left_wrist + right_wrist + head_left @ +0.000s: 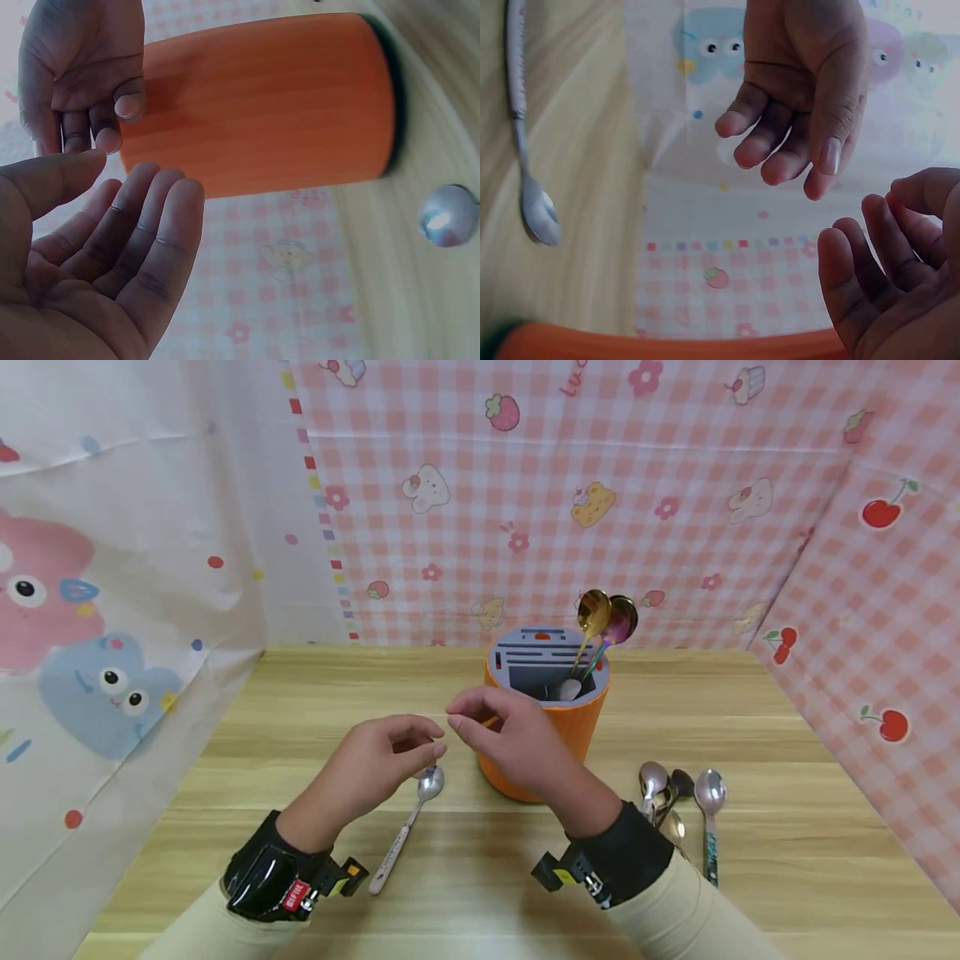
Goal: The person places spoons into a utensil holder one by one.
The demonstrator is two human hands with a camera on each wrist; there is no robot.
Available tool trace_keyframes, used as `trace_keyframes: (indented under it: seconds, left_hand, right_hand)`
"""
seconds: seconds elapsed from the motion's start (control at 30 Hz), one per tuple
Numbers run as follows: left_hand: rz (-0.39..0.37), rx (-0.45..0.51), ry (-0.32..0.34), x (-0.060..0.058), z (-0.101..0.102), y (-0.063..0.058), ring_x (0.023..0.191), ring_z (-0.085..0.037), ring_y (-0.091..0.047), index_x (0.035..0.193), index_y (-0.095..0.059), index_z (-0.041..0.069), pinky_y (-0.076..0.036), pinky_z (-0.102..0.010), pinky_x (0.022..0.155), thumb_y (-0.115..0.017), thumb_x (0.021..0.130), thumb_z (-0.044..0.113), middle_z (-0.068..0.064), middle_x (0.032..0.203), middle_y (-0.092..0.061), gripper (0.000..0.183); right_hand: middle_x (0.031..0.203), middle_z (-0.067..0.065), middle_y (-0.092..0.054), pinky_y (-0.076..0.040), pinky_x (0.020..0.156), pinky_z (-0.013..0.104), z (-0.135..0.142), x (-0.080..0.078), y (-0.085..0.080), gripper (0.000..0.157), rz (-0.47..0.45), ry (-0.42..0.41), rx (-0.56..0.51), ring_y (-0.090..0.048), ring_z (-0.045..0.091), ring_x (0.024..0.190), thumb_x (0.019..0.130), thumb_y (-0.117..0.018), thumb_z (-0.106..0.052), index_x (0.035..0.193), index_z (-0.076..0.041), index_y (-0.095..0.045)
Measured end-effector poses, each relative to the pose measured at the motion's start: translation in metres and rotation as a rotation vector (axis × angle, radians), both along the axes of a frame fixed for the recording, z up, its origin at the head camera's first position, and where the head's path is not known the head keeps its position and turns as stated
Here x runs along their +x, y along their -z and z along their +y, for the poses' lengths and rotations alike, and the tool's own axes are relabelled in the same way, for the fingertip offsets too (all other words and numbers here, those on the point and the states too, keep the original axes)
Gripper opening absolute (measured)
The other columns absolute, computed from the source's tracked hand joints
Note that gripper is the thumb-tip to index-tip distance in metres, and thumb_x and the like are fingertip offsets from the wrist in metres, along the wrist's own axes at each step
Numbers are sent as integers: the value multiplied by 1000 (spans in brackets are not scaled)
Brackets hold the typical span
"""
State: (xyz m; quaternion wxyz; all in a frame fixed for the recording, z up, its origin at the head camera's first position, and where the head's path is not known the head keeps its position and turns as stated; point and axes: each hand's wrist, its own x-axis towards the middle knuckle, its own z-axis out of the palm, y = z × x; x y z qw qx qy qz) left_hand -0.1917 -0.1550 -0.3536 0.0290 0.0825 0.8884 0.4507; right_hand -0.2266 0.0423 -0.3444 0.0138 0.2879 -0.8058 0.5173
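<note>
My left hand (367, 768) hovers over the table with its fingers loosely bent and nothing in them. Facing it, my right hand (517, 739) is likewise empty, just in front of the orange utensil holder (577, 727). A small gap separates the two hands' fingertips. Below the left hand lies a metal spoon (408, 827) with a pale patterned handle, its bowl toward the holder. In the holder's grey top stand a gold spoon (593, 610) and a rainbow-tinted spoon (619, 622), bowls up. A silver spoon bowl (569, 690) shows low in the same opening.
To the right, several spoons lie bunched together, among them a silver spoon (653, 777) and a dark spoon (681, 783). Beside them is a spoon with a green patterned handle (711, 852). Patterned cloth (540, 510) hangs behind and at both sides of the wooden table (300, 718).
</note>
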Motion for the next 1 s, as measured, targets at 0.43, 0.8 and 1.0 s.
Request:
trace_keyframes:
  seconds: [0.43,0.8,1.0]
  left_hand:
    - [-47,112,4,8,-15,45,82,-20,-67,104,-70,8,-57,-41,72,-68,93,21,-6,97,-72,17]
    - [-109,133,-53,16,-25,73,83,-19,-68,103,-70,6,-58,-41,74,-70,91,17,-9,99,-72,16]
    - [-131,159,-63,17,-31,86,77,-24,-69,101,-70,4,-58,-39,70,-70,90,16,-14,92,-73,16]
  right_hand:
    - [87,-3,-66,-51,63,31,-27,-3,50,4,-123,-26,85,-60,16,80,93,-68,-21,97,-19,-69]
    - [86,-1,-68,-49,62,28,-45,-1,82,3,-160,-79,81,-59,15,78,93,-68,-16,94,-16,-70]
    - [86,-3,-67,-48,63,28,-51,1,98,3,-185,-64,115,-58,14,78,93,-67,-17,93,-17,-70]
